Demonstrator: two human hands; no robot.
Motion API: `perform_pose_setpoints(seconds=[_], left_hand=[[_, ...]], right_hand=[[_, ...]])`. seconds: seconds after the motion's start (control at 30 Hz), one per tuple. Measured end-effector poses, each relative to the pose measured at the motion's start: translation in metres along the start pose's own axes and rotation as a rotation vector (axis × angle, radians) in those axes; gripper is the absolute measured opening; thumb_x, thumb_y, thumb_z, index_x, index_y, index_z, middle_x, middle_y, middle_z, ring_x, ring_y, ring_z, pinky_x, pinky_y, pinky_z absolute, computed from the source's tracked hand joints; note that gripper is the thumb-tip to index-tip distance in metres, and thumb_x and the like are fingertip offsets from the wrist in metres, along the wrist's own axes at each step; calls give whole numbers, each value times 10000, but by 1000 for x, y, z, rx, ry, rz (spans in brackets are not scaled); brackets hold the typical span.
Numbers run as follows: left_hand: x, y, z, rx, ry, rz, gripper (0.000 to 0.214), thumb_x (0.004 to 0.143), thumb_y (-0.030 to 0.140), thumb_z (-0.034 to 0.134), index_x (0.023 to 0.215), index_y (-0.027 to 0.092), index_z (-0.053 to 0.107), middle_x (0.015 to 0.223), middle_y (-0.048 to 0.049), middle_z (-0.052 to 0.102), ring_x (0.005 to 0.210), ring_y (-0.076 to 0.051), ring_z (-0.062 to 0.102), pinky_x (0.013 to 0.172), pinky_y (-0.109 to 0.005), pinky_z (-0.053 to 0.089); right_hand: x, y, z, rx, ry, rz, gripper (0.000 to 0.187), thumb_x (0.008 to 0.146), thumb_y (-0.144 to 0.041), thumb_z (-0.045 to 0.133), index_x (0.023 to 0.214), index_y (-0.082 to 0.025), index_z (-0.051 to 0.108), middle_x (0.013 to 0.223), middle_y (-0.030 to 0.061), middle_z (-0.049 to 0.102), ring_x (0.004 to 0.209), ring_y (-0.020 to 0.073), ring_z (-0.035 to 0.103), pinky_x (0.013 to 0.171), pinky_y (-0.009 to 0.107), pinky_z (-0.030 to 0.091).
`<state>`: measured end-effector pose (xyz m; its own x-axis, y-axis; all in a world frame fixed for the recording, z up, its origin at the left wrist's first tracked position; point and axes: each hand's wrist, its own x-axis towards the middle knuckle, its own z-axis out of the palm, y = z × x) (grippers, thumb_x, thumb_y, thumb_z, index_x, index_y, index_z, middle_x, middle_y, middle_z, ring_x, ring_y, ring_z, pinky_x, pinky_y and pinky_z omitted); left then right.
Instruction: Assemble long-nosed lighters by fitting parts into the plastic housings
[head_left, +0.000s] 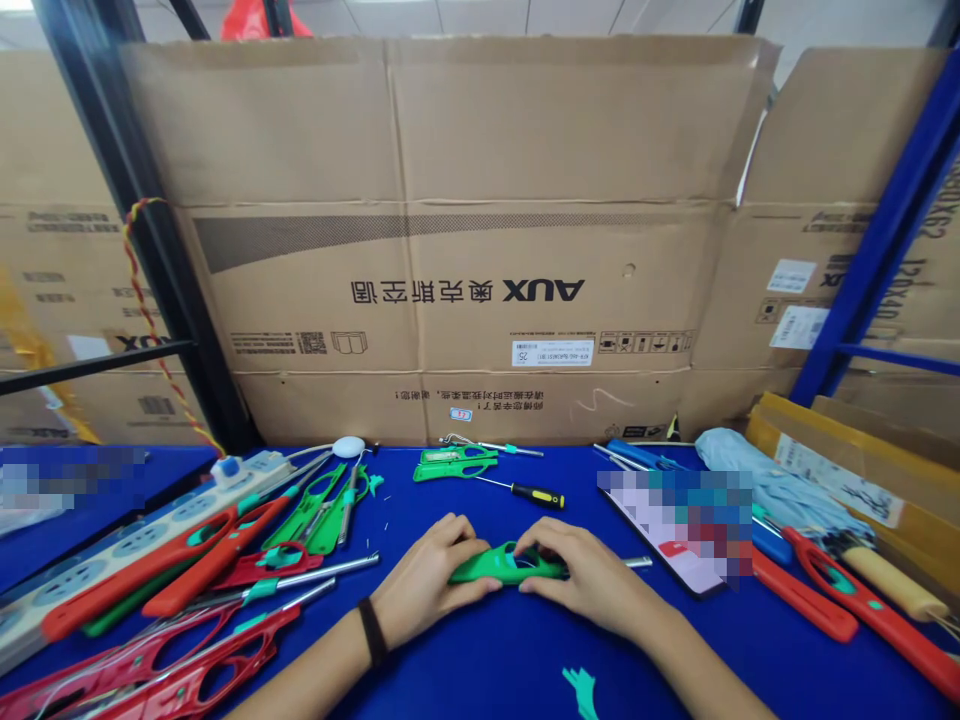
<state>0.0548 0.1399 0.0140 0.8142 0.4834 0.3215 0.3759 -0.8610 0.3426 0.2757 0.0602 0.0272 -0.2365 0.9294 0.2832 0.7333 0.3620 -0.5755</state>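
A green long-nosed gas lighter lies crosswise between my two hands, just above the blue table. My left hand, with a dark band at the wrist, grips its handle end with thumb and fingers. Around the trigger opening, my right hand holds the other end. The lighter's metal tube pokes out to the right, past my right fingers. Thin wire shows in the opening. Beyond my hands lie a black-and-yellow screwdriver and green lighter shell halves. A small teal plastic piece rests near the front edge.
Red lighters, opened red shells and a white power strip crowd the left. On the right are a phone, more red lighters and a pale blue bag. A cardboard wall stands behind, between metal posts.
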Motion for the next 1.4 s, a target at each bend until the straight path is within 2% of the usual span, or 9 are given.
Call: perform_pose_setpoints(seconds=[0.17, 0.37, 0.63, 0.83, 0.93, 1.07, 1.17, 1.3, 1.4], left_hand=[[1, -3, -6, 1, -69, 52, 330, 856, 398, 593, 1120, 202, 615, 978, -65, 575, 875, -208, 535, 812, -322, 438], [-1, 0, -15, -64, -132, 68, 288, 834, 310, 604, 1104, 212, 624, 986, -51, 581, 915, -197, 557, 815, -275, 446], [0, -1, -16, -111, -155, -9, 325, 820, 374, 638, 1104, 216, 637, 949, -44, 574, 869, -185, 573, 774, -256, 454], [2, 4, -18, -154, -161, -66, 340, 772, 417, 694, 1047, 219, 669, 900, -27, 588, 838, -180, 591, 730, -238, 449], [3, 5, -17, -155, -134, -67, 365, 728, 429, 733, 1006, 199, 674, 881, -26, 612, 825, -188, 600, 734, -253, 450], [2, 1, -14, -88, -64, -40, 614, 650, 500, 770, 1170, 219, 604, 1002, -58, 631, 945, -246, 581, 857, -356, 437], [1, -5, -14, -27, 4, -14, 803, 609, 545, 778, 1299, 244, 498, 1173, -89, 575, 1077, -285, 520, 948, -436, 388], [-1, -7, -18, -26, -6, 37, 755, 651, 546, 751, 1303, 269, 489, 1229, -81, 539, 1124, -275, 490, 979, -437, 370], [-2, -6, -20, -53, -9, 80, 669, 670, 525, 748, 1253, 276, 534, 1216, -67, 539, 1113, -255, 496, 978, -404, 375]], right_hand=[[-1, -1, 6, -97, -48, -22, 80, 799, -275, 690, 859, -243, 647, 982, -9, 659, 887, 156, 614, 799, 235, 433], [-3, -15, 1, -279, -103, -41, 117, 847, -344, 629, 862, -233, 663, 907, 6, 709, 863, 191, 653, 748, 259, 440], [-4, -16, 4, -471, -141, -70, 178, 926, -331, 511, 983, -217, 635, 881, 35, 723, 782, 226, 682, 650, 276, 434], [-1, -14, 1, -429, -101, -32, 204, 955, -333, 450, 990, -231, 623, 887, 23, 733, 785, 224, 692, 638, 272, 433], [1, -13, 0, -357, -56, -11, 249, 966, -364, 413, 995, -249, 632, 918, 15, 730, 818, 212, 687, 692, 279, 449], [6, -8, 3, -239, 50, 41, 239, 946, -383, 447, 959, -271, 659, 980, -9, 717, 913, 185, 661, 790, 275, 458], [10, -2, 5, -246, 97, 95, 244, 935, -361, 459, 924, -244, 673, 967, 20, 713, 909, 207, 656, 777, 307, 471], [10, 1, 4, -260, 170, 133, 207, 914, -327, 486, 975, -215, 649, 1008, 67, 679, 979, 240, 608, 831, 364, 456], [6, -4, 3, -228, 164, 90, 157, 880, -353, 550, 901, -230, 645, 953, 46, 660, 968, 224, 581, 865, 362, 432]])
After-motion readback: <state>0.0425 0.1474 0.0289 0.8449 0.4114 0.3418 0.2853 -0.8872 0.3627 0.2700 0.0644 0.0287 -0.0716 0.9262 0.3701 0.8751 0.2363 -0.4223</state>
